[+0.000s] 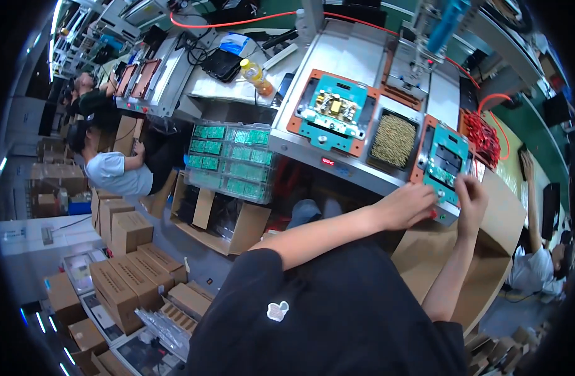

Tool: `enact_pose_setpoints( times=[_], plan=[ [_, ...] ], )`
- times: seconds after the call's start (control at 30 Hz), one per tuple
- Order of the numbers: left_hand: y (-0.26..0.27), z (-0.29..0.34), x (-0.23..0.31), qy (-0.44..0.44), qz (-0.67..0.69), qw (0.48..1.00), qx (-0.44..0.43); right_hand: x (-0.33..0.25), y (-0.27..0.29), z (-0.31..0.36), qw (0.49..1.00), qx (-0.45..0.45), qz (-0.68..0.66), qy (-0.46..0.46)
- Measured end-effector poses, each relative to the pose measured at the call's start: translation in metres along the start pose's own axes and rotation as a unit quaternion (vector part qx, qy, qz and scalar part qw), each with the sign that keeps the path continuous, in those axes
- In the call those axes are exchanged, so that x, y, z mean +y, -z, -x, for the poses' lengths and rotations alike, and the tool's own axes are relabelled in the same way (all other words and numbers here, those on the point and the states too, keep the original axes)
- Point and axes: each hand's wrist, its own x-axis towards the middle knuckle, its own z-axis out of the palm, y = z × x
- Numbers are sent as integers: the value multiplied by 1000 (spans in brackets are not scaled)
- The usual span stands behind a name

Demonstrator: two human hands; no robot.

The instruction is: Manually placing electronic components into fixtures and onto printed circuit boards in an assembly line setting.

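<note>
The fingers [427, 195] of the left hand [405, 205] are curled at the near-left corner of a flat teal plate fixture [452, 139]; I cannot tell whether they grip anything. From my end, the right hand [473, 202] shows thumb and fingertips drawn together at the fixture's near-right edge, and whatever may be between them is too small to make out. A small green circuit board [439, 175] lies in the fixture's lower part, near both hands, beside a dark recess; an orange-brown base [419, 173] borders the teal.

Just left I see a dark rectangular tray [371, 161] heaped with grainy, brass-coloured small parts [394, 140]. Beyond it, a second teal fixture [323, 134] carries a board crowded with blocky components. Farther left, clear glossy plastic trays [226, 183] hold rows of green boards, and a yellow-capped bottle [256, 76] leans on the white bench behind.
</note>
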Motion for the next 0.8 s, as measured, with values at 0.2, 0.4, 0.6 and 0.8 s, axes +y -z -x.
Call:
enact_pose_setpoints(
  times=[0.2,0.4,0.6,0.8],
  plan=[
    [74,142,-20,243,62,937,241,-53,-57,51,932,-335,-128,-58],
    [125,248,-141,480,-133,750,435,-94,-118,54,886,-444,-64,-117],
    [78,258,-246,569,-341,706,246,-138,-150,48,864,-470,12,-181],
    [117,303,-260,615,-109,743,242,-155,-156,52,878,-438,57,-186]
  ],
)
